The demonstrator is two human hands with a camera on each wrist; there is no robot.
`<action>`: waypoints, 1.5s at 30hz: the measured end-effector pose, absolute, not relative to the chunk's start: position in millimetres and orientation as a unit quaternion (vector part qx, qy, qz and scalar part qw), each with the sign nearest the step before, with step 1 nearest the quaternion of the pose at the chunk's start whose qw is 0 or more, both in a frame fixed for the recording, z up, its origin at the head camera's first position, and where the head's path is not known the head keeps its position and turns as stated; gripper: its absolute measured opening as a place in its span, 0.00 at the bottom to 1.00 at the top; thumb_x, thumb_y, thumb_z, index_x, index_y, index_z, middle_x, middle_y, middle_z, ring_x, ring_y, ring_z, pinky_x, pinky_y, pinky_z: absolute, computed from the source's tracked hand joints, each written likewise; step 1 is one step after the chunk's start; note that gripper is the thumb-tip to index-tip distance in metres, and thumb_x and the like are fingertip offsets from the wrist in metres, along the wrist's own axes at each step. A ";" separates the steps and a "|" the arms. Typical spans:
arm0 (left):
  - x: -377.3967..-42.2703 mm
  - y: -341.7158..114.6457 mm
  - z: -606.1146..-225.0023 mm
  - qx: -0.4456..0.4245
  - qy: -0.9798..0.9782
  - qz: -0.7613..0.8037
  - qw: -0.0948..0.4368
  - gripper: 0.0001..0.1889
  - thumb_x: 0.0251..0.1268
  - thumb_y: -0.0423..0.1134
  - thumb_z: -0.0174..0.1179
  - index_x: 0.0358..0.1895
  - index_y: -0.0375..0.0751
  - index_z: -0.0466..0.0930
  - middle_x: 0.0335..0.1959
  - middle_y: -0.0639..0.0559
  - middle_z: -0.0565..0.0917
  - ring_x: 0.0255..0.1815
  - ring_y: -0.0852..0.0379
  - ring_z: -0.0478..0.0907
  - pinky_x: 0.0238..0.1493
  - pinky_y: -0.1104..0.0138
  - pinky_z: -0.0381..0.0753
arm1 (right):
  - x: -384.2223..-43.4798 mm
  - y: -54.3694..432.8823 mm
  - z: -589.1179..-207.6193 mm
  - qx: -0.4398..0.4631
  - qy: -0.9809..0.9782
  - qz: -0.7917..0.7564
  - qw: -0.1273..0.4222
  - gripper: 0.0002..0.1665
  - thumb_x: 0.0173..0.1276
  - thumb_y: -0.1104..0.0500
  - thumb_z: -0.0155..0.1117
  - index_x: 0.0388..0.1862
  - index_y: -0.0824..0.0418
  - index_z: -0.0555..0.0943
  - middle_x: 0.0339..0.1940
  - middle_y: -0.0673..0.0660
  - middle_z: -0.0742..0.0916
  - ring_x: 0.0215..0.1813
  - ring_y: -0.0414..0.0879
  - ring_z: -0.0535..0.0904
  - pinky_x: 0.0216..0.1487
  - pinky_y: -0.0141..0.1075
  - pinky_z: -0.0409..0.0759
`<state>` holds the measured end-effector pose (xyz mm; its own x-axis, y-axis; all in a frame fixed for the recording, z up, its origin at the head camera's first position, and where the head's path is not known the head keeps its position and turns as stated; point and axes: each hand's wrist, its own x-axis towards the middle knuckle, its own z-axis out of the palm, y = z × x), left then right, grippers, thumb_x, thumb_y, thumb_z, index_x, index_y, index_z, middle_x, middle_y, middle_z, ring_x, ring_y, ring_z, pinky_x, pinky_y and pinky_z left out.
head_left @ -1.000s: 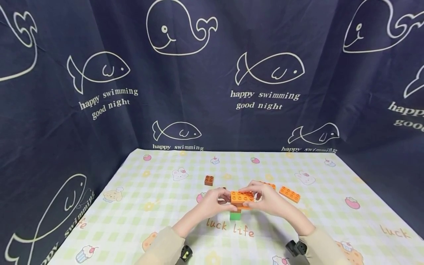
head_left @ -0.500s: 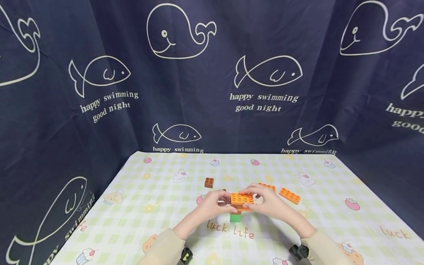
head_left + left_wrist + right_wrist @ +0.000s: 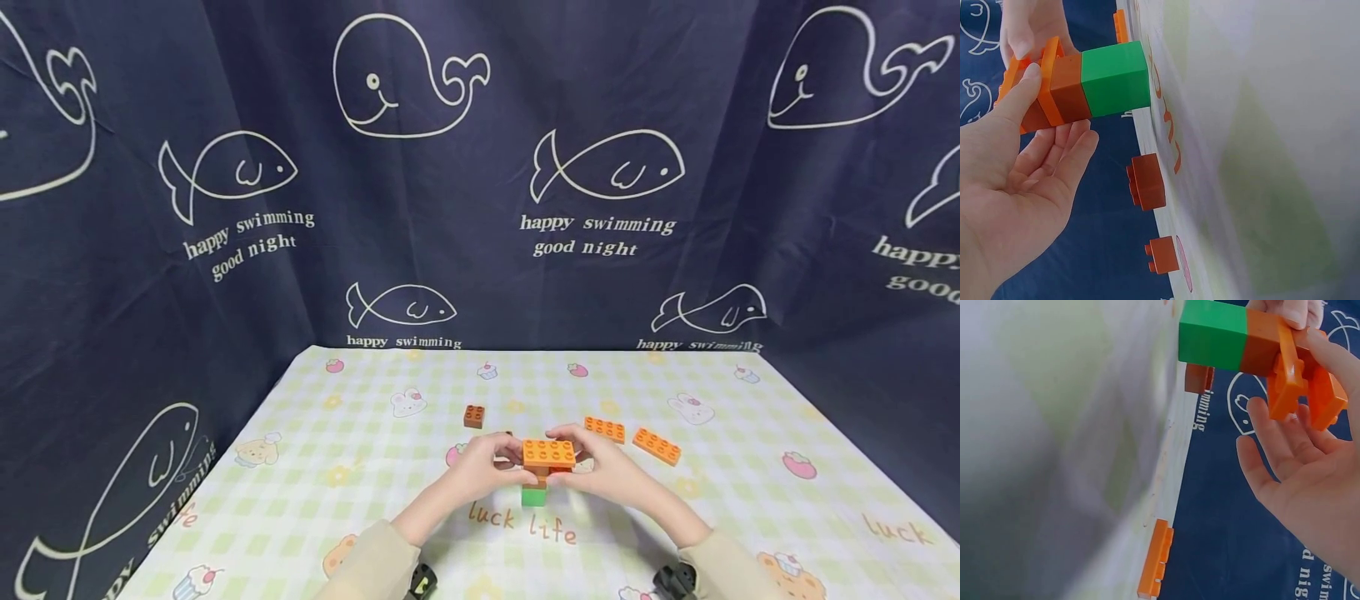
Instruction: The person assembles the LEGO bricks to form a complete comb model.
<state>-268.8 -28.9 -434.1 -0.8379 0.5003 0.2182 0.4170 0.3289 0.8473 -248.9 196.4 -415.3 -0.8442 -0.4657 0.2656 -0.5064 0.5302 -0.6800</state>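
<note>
A tower of building bricks stands between both hands in the head view. Its green brick (image 3: 1116,78) is at the bottom, under a brown brick (image 3: 1070,87) and a thin orange brick (image 3: 1286,378). Above come more brown and a top orange brick (image 3: 548,452), which overhangs to the right. My left hand (image 3: 483,463) holds the tower's left side, thumb in front and fingers behind. My right hand (image 3: 606,468) grips the overhanging right end, its thumb (image 3: 1332,353) against the upper bricks; its lower fingers (image 3: 1272,437) spread behind them.
A brown brick (image 3: 474,416) lies behind the left hand; another brown brick (image 3: 1147,181), nearer the tower, is mostly hidden by that hand in the head view. Two flat orange bricks (image 3: 604,429) (image 3: 657,446) lie beyond the right hand. A patterned cloth (image 3: 375,533) covers the table.
My right thumb has slid from the top orange brick's front to below it, and the right fingers have drawn back rightward, uncovering its studs and a loose orange brick. The left hand keeps its hold.
</note>
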 end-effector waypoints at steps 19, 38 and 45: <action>-268.4 -29.8 -433.7 0.289 0.819 0.494 0.035 0.18 0.50 0.43 0.71 0.43 0.40 0.81 0.34 0.55 0.82 0.40 0.64 0.81 0.47 0.76 0.80 | -254.8 192.1 -424.7 0.278 -0.852 0.443 -0.021 0.23 0.55 0.47 0.71 0.47 0.54 0.78 0.40 0.47 0.85 0.42 0.37 0.81 0.46 0.30 0.80; -269.2 -28.7 -434.0 0.285 0.821 0.493 0.034 0.17 0.50 0.43 0.71 0.42 0.41 0.82 0.34 0.54 0.82 0.40 0.58 0.81 0.45 0.77 0.81 | -259.0 191.6 -432.0 0.278 -0.840 0.464 -0.038 0.23 0.55 0.49 0.71 0.48 0.55 0.78 0.40 0.50 0.85 0.41 0.37 0.81 0.47 0.30 0.80; -269.8 -29.1 -433.6 0.282 0.821 0.494 0.036 0.18 0.49 0.43 0.71 0.43 0.40 0.81 0.35 0.54 0.82 0.40 0.60 0.81 0.46 0.76 0.81 | -257.0 190.6 -430.7 0.273 -0.844 0.461 -0.030 0.22 0.56 0.50 0.71 0.48 0.55 0.78 0.40 0.49 0.85 0.42 0.37 0.81 0.47 0.30 0.80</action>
<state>-269.8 -29.1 -433.6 -0.8380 0.4992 0.2205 0.4286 0.3519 0.8321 -257.0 190.6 -430.7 -0.8490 -0.4887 0.2007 -0.4332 0.4264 -0.7940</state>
